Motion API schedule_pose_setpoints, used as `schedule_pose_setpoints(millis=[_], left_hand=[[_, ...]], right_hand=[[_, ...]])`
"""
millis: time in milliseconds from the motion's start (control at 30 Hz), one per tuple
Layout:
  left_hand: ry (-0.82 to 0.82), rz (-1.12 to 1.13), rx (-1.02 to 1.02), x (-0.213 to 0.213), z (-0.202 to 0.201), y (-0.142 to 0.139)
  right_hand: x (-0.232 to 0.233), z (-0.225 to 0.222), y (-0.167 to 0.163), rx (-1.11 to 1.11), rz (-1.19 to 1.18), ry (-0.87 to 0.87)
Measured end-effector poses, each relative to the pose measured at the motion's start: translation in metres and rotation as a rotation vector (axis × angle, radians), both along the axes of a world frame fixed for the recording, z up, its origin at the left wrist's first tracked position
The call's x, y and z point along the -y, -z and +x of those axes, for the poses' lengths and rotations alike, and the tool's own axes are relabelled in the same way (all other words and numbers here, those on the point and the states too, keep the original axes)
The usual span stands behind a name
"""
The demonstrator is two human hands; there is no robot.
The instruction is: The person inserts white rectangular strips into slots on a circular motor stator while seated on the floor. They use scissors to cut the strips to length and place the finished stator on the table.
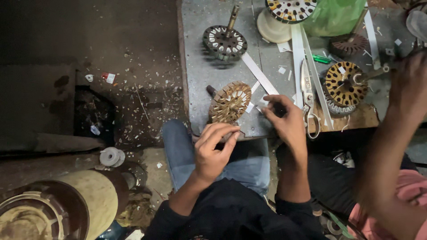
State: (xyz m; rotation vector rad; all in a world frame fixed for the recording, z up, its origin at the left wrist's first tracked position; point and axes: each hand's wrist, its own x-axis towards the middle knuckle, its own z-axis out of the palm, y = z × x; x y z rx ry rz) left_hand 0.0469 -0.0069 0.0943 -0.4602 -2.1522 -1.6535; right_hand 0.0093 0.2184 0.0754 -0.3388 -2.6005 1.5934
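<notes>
Resting against the near edge of the grey metal desk (pixel 200 66), tilted on its short shaft: a round brown slotted motor stator core (pixel 229 102), some slots lined with white paper. Left hand (pixel 213 149) just below it, fingers curled and pinched together at the core's lower rim; whether a slip is between them, cannot tell. Right hand (pixel 287 120) beside the core, fingertips closed on a small white paper slip (pixel 262 103) near a long white insulation strip (pixel 259 73). Steel scissors (pixel 308 95) lying just right of that hand. Another person's blurred hand (pixel 407 89) at a second yellow-and-black wound stator (pixel 343 83), well apart. Likely risks: core rolling off the desk edge, being propped rather than flat; paper slip creasing or tearing on a slot edge; knuckles brushing the scissors' blades.
</notes>
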Motion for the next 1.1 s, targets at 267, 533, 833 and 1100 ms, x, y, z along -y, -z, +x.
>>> schedule_pose_setpoints(millis=[267, 533, 833, 1100], left_hand=[[0.116, 0.079, 0.143, -0.004, 0.002, 0.006], [0.23, 0.436, 0.518, -0.007, 0.006, 0.044], [0.129, 0.334, 0.337, 0.0, 0.014, 0.049], [0.094, 0.214, 0.305, 0.001, 0.018, 0.048]], right_hand=[[0.007, 0.011, -0.008, -0.196, 0.006, 0.022], [0.043, 0.056, 0.015, -0.231, -0.329, -0.079], [0.04, 0.057, 0.036, -0.144, -0.215, -0.08], [0.02, 0.055, 0.076, -0.12, -0.184, -0.14]])
